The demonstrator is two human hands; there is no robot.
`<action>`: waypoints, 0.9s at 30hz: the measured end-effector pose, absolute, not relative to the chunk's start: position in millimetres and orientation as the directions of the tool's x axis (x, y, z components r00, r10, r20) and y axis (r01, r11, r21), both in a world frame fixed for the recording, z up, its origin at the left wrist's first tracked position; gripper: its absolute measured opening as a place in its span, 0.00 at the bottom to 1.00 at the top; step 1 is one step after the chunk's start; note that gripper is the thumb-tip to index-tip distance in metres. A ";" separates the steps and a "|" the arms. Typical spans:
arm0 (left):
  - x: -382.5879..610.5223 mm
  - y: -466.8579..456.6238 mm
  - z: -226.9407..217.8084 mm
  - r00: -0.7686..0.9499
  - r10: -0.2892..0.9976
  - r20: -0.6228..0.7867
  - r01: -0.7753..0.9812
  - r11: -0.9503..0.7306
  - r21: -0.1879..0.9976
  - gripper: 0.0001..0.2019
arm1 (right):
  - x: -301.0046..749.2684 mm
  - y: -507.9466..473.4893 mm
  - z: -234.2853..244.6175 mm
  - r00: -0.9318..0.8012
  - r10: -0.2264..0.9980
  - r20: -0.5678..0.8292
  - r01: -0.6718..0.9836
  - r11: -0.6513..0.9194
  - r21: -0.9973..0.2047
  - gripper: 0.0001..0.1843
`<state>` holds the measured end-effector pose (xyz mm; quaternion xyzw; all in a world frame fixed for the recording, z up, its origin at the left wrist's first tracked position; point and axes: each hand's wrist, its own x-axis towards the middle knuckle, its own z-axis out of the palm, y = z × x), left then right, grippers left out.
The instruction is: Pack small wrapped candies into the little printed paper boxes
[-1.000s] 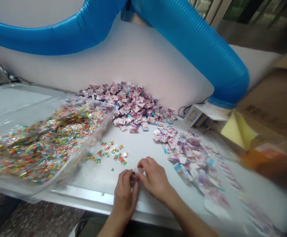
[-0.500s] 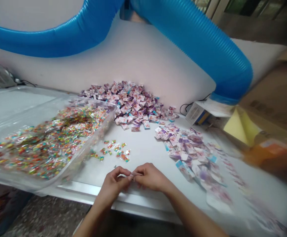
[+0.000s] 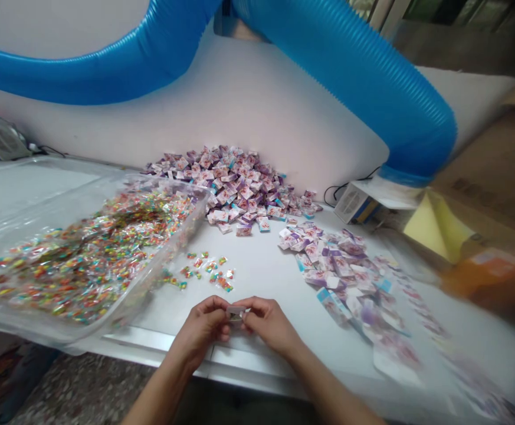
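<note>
Over the front of the white table, a small paper box [image 3: 236, 313] is pinched between my two hands, its near end showing a dark opening. My left hand [image 3: 206, 323] is closed on its left side. On the right side, the thumb and fingers of my right hand [image 3: 265, 321] grip it. Just beyond the hands lie several small clear packets of coloured candy [image 3: 222, 278]. Flat printed boxes in pink, purple and blue form a loose heap [image 3: 334, 265] to the right. Whether anything is inside the held box cannot be made out.
A clear plastic tray [image 3: 120, 304] full of candy packets stands at left. Against the wall rises a pile of filled-out small boxes [image 3: 239, 183]. A blue flexible duct [image 3: 350, 77] hangs above, ending over a small device [image 3: 354, 202]. Cardboard [image 3: 496, 171] is at right.
My hands have moved slightly apart and turned, and the small box between them now shows its open end. The candy packets and piles stay put.
</note>
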<state>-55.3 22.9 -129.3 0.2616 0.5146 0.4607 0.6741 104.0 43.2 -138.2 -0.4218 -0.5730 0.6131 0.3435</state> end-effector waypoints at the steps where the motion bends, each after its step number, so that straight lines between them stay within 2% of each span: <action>1: -55.0 23.2 -129.2 0.043 0.889 -0.457 -0.364 0.440 0.821 0.08 | 103.6 41.1 -134.8 -0.399 0.916 -0.034 0.112 0.012 -0.994 0.11; 4: -55.0 23.6 -129.6 0.047 0.884 -0.466 -0.398 0.444 0.803 0.08 | 104.1 36.4 -126.7 -0.404 0.905 0.133 0.189 0.225 -0.956 0.12; 9: -58.0 23.7 -130.2 0.050 0.864 -0.501 -0.417 0.474 0.776 0.10 | 103.2 37.1 -120.6 -0.456 0.876 0.159 0.298 0.318 -0.900 0.13; 12: -59.9 23.0 -130.1 0.056 0.868 -0.494 -0.436 0.467 0.770 0.10 | 101.8 38.6 -119.1 -0.500 0.845 0.188 0.402 0.418 -0.814 0.14; 15: -60.2 21.9 -130.5 0.052 0.876 -0.480 -0.460 0.448 0.767 0.10 | 103.1 39.7 -120.9 -0.547 0.801 0.241 0.466 0.531 -0.708 0.12; 18: -59.3 21.1 -132.6 0.037 0.867 -0.496 -0.471 0.453 0.757 0.12 | 108.8 40.5 -131.3 -0.622 0.700 0.350 0.441 0.683 -0.583 0.13; 21: -58.0 19.8 -136.6 0.011 0.870 -0.492 -0.478 0.437 0.762 0.15 | 117.3 39.4 -148.7 -0.696 0.544 0.469 0.412 0.837 -0.360 0.19; 23: -57.5 18.5 -139.3 -0.008 0.886 -0.464 -0.458 0.409 0.789 0.16 | 122.6 38.1 -158.3 -0.723 0.484 0.494 0.414 0.875 -0.251 0.22; 25: -57.5 16.9 -140.9 -0.017 0.902 -0.430 -0.428 0.383 0.819 0.17 | 126.5 37.4 -162.4 -0.709 0.511 0.487 0.421 0.860 -0.289 0.25; 27: -57.9 15.4 -140.9 -0.014 0.912 -0.409 -0.404 0.369 0.837 0.17 | 128.2 37.6 -161.3 -0.641 0.601 0.478 0.434 0.797 -0.420 0.27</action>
